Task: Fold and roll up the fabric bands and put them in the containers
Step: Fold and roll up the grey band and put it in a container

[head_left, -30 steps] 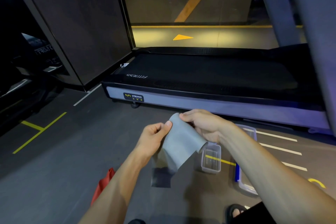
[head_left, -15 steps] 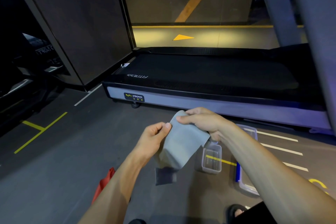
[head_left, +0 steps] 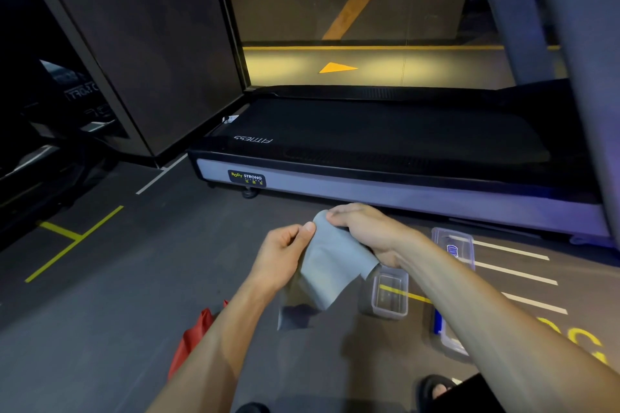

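Down on the dark floor [head_left: 100, 329] at the left a red bag [head_left: 191, 339] pokes out from behind the left forearm. The left hand [head_left: 281, 255] has its grip closed on the near edge of a grey fabric band [head_left: 332, 265], thumb pressed against the cloth. The band hangs in the air between both hands, its lower end drooping toward the floor. The right hand [head_left: 365, 228] pinches the band's top corner with curled fingers. Below it sits a small clear container [head_left: 391, 295] on the floor, and further right a larger clear container [head_left: 453, 245] near the treadmill [head_left: 385, 144].
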Available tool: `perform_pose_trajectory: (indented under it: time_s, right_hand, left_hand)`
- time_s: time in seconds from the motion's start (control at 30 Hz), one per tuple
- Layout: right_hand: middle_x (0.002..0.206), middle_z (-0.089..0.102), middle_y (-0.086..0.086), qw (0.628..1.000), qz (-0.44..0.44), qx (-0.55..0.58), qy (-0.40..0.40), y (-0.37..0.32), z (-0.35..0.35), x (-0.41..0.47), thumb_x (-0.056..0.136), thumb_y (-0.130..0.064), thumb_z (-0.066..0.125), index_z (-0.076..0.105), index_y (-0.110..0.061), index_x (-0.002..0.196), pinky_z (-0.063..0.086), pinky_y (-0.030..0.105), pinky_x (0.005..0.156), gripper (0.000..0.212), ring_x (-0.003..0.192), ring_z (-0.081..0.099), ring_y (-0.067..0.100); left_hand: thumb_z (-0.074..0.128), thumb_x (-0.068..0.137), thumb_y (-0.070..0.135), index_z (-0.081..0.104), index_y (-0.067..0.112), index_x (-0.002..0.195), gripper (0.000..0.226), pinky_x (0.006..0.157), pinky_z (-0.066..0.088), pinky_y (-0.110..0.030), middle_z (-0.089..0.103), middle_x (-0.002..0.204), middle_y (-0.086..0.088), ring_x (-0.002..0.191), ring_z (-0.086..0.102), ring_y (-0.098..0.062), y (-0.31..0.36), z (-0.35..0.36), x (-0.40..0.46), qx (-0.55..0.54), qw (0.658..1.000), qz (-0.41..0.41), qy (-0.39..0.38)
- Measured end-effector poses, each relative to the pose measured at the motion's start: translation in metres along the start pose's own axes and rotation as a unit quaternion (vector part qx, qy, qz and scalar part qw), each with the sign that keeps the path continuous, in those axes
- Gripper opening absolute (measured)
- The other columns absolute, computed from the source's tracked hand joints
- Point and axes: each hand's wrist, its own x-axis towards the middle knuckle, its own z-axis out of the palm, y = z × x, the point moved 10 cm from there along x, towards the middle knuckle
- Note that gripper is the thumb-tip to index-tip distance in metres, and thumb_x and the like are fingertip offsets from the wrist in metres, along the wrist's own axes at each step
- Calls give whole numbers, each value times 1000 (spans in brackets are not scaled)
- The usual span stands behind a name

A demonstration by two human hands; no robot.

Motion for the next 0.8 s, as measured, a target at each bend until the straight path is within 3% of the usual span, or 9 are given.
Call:
perform_pose_trajectory:
  time_s: [0.1, 0.2, 0.27, 0.37, 0.47, 0.53, 0.6, 0.7, 0.8]
  right_hand:
    - [109, 76, 9, 997, -33, -68, -5, -3, 5, -1, 99, -42, 63, 70, -14, 115, 57, 37, 81, 32, 93, 73, 23]
    - [108, 77, 6, 986, -74, -146, 5, -7, 8, 0, 78, -60, 77, 70, -22, 110, 57, 45, 95, 50, 103, 73, 24]
    - [104, 78, 10, 989, -70, -126, 17, -8, 2, 2, 75, -58, 80, 70, -18, 108, 59, 41, 84, 53, 99, 75, 28]
    - [91, 78, 9, 994, -52, -96, 23, -9, -9, 3, 85, -47, 79, 72, -8, 102, 52, 36, 70, 43, 81, 74, 26]
    - [83, 74, 11, 997, -30, -76, 10, -4, -15, 5, 91, -40, 75, 72, -5, 93, 49, 38, 71, 36, 77, 67, 26]
    - [85, 74, 12, 997, -22, -70, 10, -3, -18, 3, 89, -45, 76, 71, 0, 99, 49, 39, 73, 46, 79, 67, 27]
    - [89, 75, 16, 998, -20, -66, 9, -5, -17, 2, 78, -54, 77, 70, 3, 103, 48, 40, 75, 63, 81, 67, 29]
    - [104, 76, 21, 998, -14, -65, 6, -4, -15, 3, 63, -68, 77, 74, -6, 102, 54, 44, 84, 73, 91, 72, 30]
    - [106, 77, 20, 999, -6, -52, -13, -4, -11, 0, 73, -67, 76, 75, -8, 103, 54, 47, 88, 66, 96, 72, 32]
  left_hand:
    - [57, 102, 41, 43, 1, 64, 57, 61, 25, -36, 40, 64, -5, 64, 33, -18, -3, -2, -1, -1, 1000, -5, 10]
    - [60, 98, 52, 54, 3, 65, 60, 60, 29, -33, 49, 64, -2, 63, 40, -15, -2, -2, -2, -12, 1000, -12, 6]
    - [60, 91, 65, 57, -7, 77, 73, 65, 32, -35, 54, 71, -5, 69, 44, -16, -2, -1, -3, -32, 999, -19, -4]
    - [61, 98, 52, 60, 0, 79, 55, 69, 34, -35, 55, 76, -5, 73, 45, -17, 2, 4, -5, -44, 998, -18, -32]
    - [60, 102, 40, 60, 9, 73, 42, 65, 33, -34, 52, 74, -3, 72, 42, -16, 4, 4, -6, -45, 998, -13, -39]
    - [57, 104, 38, 61, 3, 78, 43, 69, 34, -34, 56, 76, -4, 73, 45, -17, 3, 5, -5, -49, 998, -16, -44]
    - [57, 101, 46, 60, -3, 85, 52, 72, 33, -37, 57, 79, -7, 76, 44, -20, 4, 5, -5, -52, 997, -18, -50]
    - [60, 91, 61, 57, -7, 88, 69, 73, 31, -39, 54, 81, -9, 78, 42, -22, 6, 5, -5, -59, 997, -17, -55]
    - [60, 89, 64, 56, -7, 86, 71, 73, 31, -39, 53, 80, -10, 77, 41, -23, 7, 6, -6, -64, 996, -16, -59]
